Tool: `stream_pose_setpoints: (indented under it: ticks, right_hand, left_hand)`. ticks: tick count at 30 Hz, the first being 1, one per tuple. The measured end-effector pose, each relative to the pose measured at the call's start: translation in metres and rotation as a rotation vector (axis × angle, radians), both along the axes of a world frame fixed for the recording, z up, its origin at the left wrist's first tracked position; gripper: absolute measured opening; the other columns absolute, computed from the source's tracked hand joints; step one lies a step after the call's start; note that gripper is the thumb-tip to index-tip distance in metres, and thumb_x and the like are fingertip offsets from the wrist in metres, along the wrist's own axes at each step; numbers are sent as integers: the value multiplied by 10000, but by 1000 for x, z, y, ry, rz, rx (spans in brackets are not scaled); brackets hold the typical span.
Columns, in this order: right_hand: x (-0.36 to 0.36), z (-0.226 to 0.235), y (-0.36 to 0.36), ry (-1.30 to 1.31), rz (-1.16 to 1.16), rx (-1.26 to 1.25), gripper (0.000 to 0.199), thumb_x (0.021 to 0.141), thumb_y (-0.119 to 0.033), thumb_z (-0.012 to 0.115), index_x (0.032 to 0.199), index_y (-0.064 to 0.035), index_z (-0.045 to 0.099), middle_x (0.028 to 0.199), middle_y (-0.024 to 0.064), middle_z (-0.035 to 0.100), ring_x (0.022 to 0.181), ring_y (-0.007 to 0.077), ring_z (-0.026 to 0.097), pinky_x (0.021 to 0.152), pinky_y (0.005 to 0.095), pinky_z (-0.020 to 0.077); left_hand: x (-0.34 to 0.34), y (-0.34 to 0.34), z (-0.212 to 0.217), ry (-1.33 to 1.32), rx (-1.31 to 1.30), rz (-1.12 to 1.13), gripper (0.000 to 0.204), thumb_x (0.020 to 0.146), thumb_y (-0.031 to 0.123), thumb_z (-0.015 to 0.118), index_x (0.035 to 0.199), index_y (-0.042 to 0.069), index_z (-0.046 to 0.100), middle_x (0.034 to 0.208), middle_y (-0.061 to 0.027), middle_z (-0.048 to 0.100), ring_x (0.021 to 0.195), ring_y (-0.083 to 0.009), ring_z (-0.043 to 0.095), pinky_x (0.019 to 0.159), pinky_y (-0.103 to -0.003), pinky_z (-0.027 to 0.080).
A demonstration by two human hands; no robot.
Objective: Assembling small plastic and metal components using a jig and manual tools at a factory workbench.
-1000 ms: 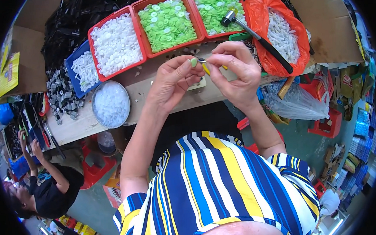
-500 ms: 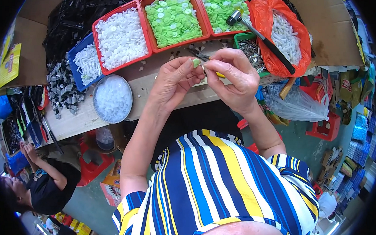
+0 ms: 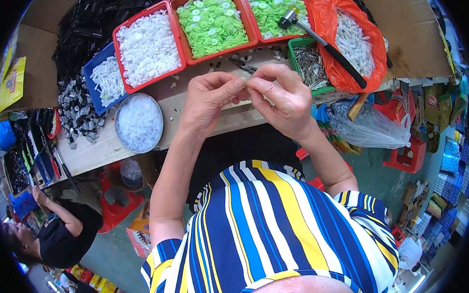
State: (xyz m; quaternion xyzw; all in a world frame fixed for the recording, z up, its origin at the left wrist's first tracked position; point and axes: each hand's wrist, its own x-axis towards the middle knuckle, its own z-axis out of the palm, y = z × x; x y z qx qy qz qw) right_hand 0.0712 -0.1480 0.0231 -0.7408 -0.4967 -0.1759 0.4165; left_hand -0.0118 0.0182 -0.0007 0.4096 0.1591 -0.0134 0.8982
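Seen from my head, my left hand (image 3: 210, 99) and right hand (image 3: 284, 95) meet above the worktop (image 3: 173, 95), thumbs and forefingers pinched on a small piece (image 3: 245, 80) between the tips. My fingers cover nearly all of it, so I cannot tell which way it points or how its long axis runs. Just beyond lie pliers (image 3: 245, 66), slanting from upper left to lower right. Off to my right, a hammer (image 3: 324, 48) slants likewise, head at the upper left.

Workbench (image 3: 88, 157) evenly bright; light strips (image 3: 417, 284) glare near lower rim; edges bent, corners black.
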Motion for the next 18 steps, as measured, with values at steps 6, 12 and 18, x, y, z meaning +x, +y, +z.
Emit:
stream_pose_setpoints:
  ticks: [6, 12, 18]
  right_hand:
    - [-3, 2, -7, 446, 79, 20, 183, 780, -13, 741, 958, -29, 702, 941, 102, 648, 780, 249, 662, 696, 347, 520]
    - [-1, -1, -5, 402, 211, -41, 166, 804, 27, 721, 963, -4, 686, 890, 138, 673, 806, 277, 681, 688, 349, 543]
    - [-8, -9, -3, 421, 192, 30, 139, 805, 31, 714, 934, 3, 670, 876, 137, 673, 783, 280, 685, 683, 349, 538]
  left_hand:
    - [-9, 8, 7, 18, 310, -36, 160, 841, 116, 781, 926, -6, 721, 803, -62, 714, 748, -117, 672, 699, -232, 515]
    - [-17, 0, 16, 54, 442, -56, 206, 820, 104, 798, 974, -11, 724, 835, -63, 722, 788, -96, 668, 720, -232, 528]
    - [-28, -18, 8, -191, 676, 175, 279, 772, 49, 825, 1021, -17, 717, 893, -44, 709, 789, -101, 666, 707, -237, 538]
